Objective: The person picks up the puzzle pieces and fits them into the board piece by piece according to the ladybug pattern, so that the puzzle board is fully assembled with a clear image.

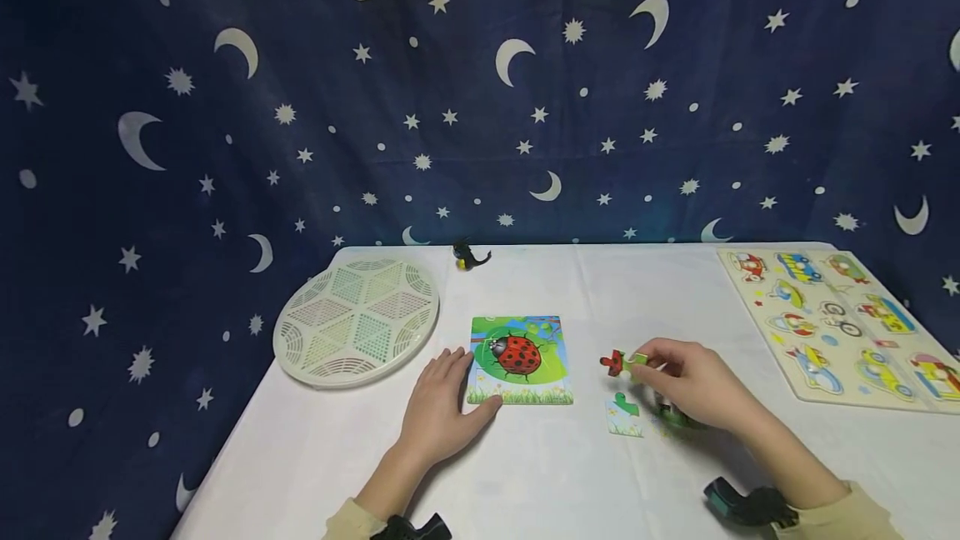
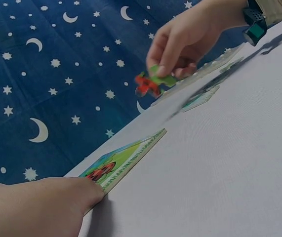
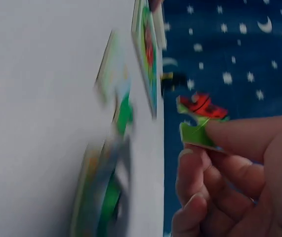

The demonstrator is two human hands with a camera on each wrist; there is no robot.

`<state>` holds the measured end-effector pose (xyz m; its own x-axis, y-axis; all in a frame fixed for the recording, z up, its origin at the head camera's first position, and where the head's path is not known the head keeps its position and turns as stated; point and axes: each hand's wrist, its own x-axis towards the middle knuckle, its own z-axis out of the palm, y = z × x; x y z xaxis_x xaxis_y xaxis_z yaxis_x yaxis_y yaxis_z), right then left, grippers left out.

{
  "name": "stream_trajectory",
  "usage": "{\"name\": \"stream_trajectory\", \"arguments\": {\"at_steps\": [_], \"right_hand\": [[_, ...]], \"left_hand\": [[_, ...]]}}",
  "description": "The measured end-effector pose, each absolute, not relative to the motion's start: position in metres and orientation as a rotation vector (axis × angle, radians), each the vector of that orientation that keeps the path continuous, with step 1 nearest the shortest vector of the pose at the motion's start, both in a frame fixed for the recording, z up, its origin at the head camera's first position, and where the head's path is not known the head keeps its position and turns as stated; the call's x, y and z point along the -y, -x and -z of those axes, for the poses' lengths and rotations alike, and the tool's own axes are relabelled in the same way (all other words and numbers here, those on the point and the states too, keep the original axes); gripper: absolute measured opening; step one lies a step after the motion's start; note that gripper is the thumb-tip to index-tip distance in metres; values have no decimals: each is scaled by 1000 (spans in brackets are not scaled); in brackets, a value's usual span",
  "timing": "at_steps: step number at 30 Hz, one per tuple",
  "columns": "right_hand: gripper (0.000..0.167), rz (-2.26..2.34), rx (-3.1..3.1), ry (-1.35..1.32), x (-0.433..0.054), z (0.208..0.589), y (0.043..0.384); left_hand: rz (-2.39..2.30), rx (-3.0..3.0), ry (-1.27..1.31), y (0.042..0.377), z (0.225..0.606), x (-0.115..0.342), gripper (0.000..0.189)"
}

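Observation:
A square ladybug picture puzzle [image 1: 519, 361] lies on the white table in the head view. My left hand [image 1: 441, 413] rests at its left side, fingers along the left edge and thumb at the lower left corner. To the right, my right hand [image 1: 696, 383] pinches a red and green puzzle piece [image 3: 196, 132] between thumb and fingers, raised above the table. Below that piece lies a puzzle piece with grass and a green knob [image 1: 624, 419]. Another dark green piece [image 1: 677, 417] is partly hidden under the right hand.
A round patterned plastic board [image 1: 358, 319] lies at the left. A small black toy figure [image 1: 469, 256] stands at the back edge. On the right is a wooden vehicle puzzle board [image 1: 817, 357]. A dark blue curtain [image 1: 465, 65] with moons and stars hangs behind.

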<state>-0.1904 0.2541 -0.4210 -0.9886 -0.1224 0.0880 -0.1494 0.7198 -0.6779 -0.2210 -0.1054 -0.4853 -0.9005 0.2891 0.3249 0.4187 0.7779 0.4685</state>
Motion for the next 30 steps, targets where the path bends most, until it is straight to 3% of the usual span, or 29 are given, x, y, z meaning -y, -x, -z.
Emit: {"name": "stream_trajectory", "arguments": {"at_steps": [9,23,30], "right_hand": [[28,-1259,2890,-268,-200,419,213],[23,-1244,2929,-274,-171,435,242],[22,-939,2970,-240,-160,435,245]], "left_hand": [[828,2741,543,220,485,108,76],[823,2744,556,222,483,108,77],[836,2742,550,222,483,107,77]]}}
